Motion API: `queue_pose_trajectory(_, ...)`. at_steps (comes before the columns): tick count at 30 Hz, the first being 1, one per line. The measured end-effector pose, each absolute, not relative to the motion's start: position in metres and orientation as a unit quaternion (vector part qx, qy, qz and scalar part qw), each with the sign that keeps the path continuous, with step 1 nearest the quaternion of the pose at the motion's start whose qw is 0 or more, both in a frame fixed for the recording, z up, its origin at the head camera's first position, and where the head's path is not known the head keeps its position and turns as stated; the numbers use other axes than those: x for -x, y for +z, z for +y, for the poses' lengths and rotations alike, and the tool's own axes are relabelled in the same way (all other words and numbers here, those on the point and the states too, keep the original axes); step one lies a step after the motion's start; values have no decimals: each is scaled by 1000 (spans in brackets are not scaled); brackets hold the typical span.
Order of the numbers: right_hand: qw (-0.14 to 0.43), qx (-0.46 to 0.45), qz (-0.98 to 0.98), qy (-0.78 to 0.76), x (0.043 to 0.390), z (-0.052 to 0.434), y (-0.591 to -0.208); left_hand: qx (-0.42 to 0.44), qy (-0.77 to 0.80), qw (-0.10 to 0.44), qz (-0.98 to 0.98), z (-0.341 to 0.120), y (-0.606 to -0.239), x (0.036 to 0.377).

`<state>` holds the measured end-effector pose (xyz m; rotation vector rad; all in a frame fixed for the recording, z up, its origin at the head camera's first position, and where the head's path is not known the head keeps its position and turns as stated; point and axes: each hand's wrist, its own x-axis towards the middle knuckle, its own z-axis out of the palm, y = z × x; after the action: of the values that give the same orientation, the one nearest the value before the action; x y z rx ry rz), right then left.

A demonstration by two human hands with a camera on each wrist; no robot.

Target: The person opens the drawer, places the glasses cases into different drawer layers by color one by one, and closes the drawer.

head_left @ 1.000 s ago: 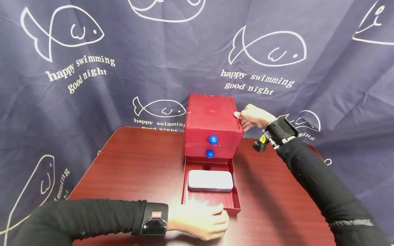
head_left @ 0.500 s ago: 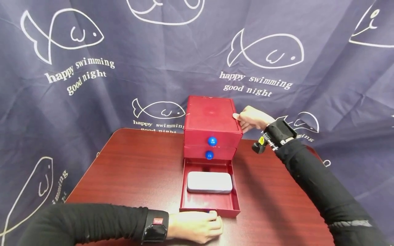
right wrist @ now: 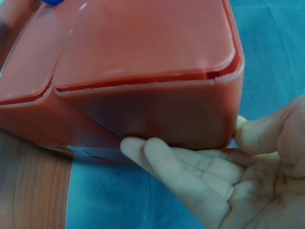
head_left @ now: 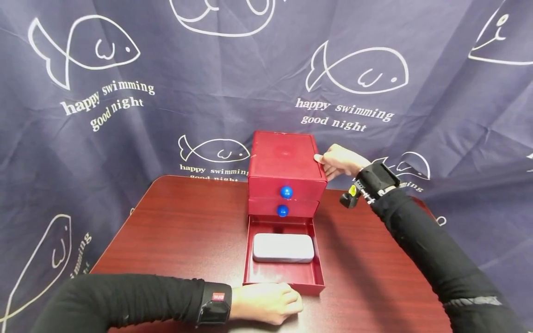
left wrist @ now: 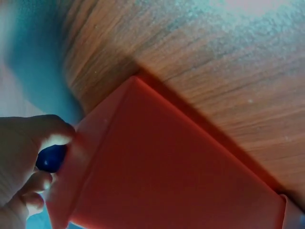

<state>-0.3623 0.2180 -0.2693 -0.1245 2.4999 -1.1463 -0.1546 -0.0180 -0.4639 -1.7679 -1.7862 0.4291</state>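
A red desktop drawer cabinet stands on the table, its bottom drawer pulled far out. In that drawer lies a white, round-cornered case. My left hand is at the drawer's front; the left wrist view shows its thumb and curled fingers around the blue knob. My right hand rests on the cabinet's right side, thumb on the top edge. Its other fingers lie fairly straight along the side wall in the right wrist view.
Two upper drawers are closed, with blue knobs. The reddish wooden table extends on both sides of the cabinet. Close behind it hangs a blue-grey curtain with fish drawings.
My left hand has come down from over the drawer's front edge to the knob there. The right hand keeps its place on the cabinet. The view has shifted slightly.
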Motion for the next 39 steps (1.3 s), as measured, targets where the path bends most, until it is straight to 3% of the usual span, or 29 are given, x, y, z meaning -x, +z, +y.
queue_pose_trajectory(7, 196, 43, 890, -409, 363, 218, -270, 653, 182, 302, -670, -18, -463, 155)
queue_pose_trajectory(16, 202, 41, 885, -417, 360, 217, -267, 637, 121, 248, -720, -14, -446, 162)
queue_pose_trajectory(30, 205, 43, 885, -415, 361, 217, -270, 608, 170, 307, -712, -17, -451, 192)
queue_pose_trajectory(39, 195, 36, 889, -412, 360, 217, -269, 601, 203, 293, -716, -15, -446, 208)
